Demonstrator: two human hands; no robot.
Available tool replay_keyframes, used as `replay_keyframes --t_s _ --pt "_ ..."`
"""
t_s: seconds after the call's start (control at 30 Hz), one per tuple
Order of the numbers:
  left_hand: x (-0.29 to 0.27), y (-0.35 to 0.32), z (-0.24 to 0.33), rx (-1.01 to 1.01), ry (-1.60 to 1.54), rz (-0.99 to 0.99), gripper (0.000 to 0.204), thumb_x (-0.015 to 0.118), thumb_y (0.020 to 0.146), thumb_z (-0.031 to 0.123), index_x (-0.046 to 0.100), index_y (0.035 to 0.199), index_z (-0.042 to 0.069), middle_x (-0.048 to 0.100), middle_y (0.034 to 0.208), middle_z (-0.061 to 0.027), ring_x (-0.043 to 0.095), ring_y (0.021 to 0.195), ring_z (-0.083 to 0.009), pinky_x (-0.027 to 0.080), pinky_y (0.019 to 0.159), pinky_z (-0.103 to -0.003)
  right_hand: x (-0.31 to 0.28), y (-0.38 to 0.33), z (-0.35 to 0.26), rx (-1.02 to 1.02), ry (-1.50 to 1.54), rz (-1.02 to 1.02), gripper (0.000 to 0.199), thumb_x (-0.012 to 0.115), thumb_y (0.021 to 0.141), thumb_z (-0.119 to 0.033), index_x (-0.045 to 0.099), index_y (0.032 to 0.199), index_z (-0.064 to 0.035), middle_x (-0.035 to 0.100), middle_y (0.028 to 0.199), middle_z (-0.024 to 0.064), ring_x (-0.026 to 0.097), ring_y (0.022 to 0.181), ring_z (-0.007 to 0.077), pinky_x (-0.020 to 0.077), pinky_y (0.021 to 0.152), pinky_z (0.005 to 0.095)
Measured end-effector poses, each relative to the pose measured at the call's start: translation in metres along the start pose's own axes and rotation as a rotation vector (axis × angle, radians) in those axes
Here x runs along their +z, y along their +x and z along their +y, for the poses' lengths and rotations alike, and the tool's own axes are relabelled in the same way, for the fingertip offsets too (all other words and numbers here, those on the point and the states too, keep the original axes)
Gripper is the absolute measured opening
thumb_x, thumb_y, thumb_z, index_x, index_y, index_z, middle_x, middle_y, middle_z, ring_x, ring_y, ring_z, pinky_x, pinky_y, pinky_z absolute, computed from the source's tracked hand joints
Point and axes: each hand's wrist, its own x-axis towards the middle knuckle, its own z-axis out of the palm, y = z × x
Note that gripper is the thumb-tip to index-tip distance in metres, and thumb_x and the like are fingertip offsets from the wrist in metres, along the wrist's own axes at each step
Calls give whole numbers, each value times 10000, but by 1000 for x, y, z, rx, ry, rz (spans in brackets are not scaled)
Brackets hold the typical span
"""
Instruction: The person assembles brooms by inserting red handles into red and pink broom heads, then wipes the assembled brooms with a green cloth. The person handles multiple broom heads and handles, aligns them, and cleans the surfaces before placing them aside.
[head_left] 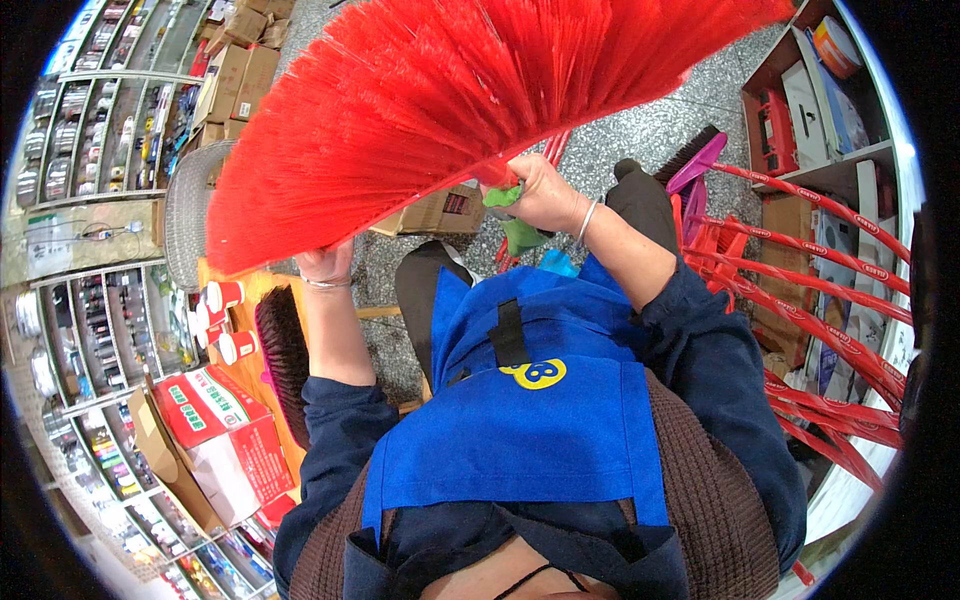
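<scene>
A large fan of red bristles, a broom head, spreads across the top of the view. My right hand is closed round its narrow base, with a piece of green cloth at the fingers. At the lower left edge of the bristles is my left hand; the bristles cover its fingers, so its grip does not show. Both wrists wear bracelets. More green cloth hangs below the right hand, above my blue apron.
Several red-wrapped broom handles lean at the right, near a purple brush head. On the left, an orange table bears red paper cups, a dark-bristled brush and a red-white carton. Cardboard boxes stand on the floor.
</scene>
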Motion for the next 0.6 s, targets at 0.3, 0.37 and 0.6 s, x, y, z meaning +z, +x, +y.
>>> replay_keyframes --t_s 0.3,0.37,0.6 --pt "-19 35 -23 -98 -65 248 732 726 771 463 444 1353 121 471 1390 -36 443 1272 -257 346 1082 -452 13 -4 20 -188 -245 66 217 686 807 -112 645 1016 -67 682 975 62 642 873 169 497 789 308" --pt "-24 40 -27 -110 -125 195 592 648 863 390 452 1337 94 502 1356 -57 470 1244 -239 378 1056 -435 15 -7 21 -183 -254 82 215 689 805 -117 644 1010 -69 681 962 65 643 863 171 496 781 308" --pt "-23 75 -52 -146 -219 239 458 584 906 277 471 1302 78 535 1288 -67 503 1195 -224 433 993 -396 23 -13 15 -125 -286 180 211 700 796 -137 640 988 -73 678 914 78 647 828 179 495 752 308"
